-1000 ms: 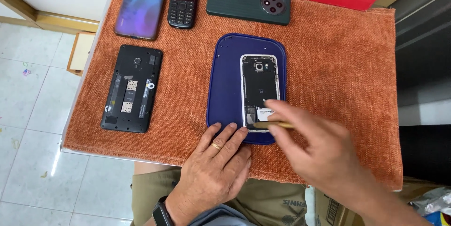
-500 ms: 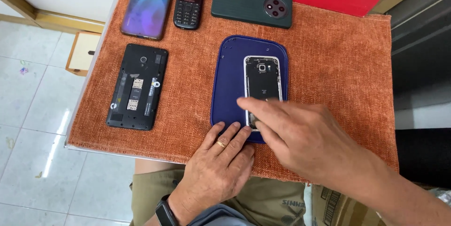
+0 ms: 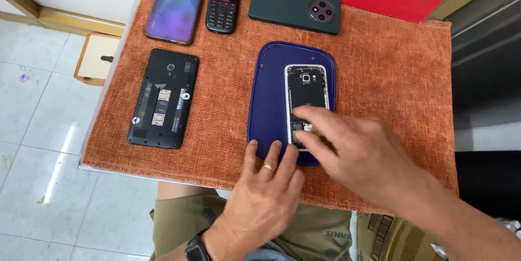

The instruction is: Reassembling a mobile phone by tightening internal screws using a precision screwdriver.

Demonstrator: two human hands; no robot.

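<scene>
Looking down on the surface (image 3: 391,76), covered by an orange woven cloth, and both hands are down at its near edge. The left hand (image 3: 266,196) lies flat and relaxed, fingers spread, their tips pressing the near rim of the dark blue work mat (image 3: 268,103); there is a ring on one finger and a dark watch at the wrist. It grips nothing, just steadies the mat.

The right hand (image 3: 358,150) reaches in from the right, fingers loosely extended, fingertips (image 3: 304,112) touching the lower half of the opened smartphone (image 3: 306,84). Whether anything is pinched under those fingers, I cannot tell. That phone lies on the mat with its back off, silver frame and dark inner parts showing, camera end pointing away.

Left of the mat, well apart, lies a black phone with its back cover removed (image 3: 164,98). Along the far edge, in a row: a blue-purple smartphone (image 3: 176,3), a small black keypad phone (image 3: 223,3), and a dark green smartphone with a round camera bump (image 3: 296,7).
</scene>
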